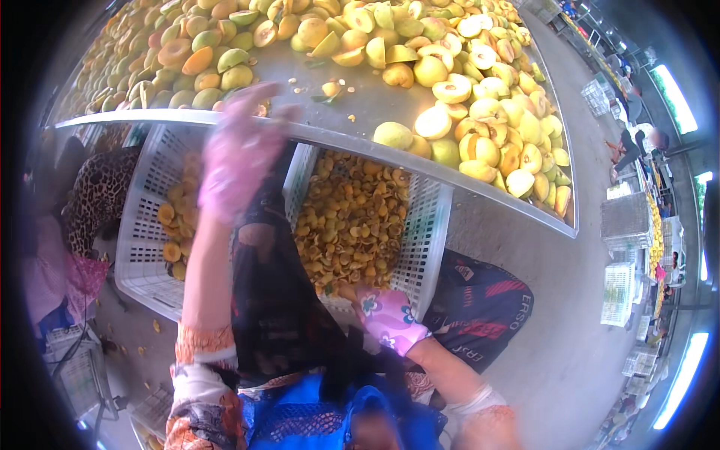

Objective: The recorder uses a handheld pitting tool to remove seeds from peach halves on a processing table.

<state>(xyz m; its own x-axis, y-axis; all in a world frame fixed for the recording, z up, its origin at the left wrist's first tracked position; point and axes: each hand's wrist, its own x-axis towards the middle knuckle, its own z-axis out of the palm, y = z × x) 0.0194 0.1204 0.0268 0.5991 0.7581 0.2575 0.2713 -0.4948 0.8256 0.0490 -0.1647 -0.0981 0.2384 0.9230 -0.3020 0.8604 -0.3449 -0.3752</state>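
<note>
My left hand [242, 154], in a pink glove, is raised over the near rim of the metal table [270, 125]. It is motion-blurred, with its fingers apart and nothing visible in them. Beyond its fingertips lie yellow-green stone fruit [205, 84], many of them cut in halves. My right hand [391, 320], in a pink flowered glove, is low between my knees at the near end of a white plastic crate [430, 242]. Small brownish-orange fruit pieces [354, 225] fill much of that crate. The right fingertips blur into the pieces, so whether they hold anything is unclear.
Another white crate [143, 225] with pitted fruit halves [169, 214] stands at the left, under the table's edge. A larger heap of halves [495, 124] covers the table's right side. A person in leopard-print clothing [104, 191] sits at far left. Stacked crates [619, 292] line the right.
</note>
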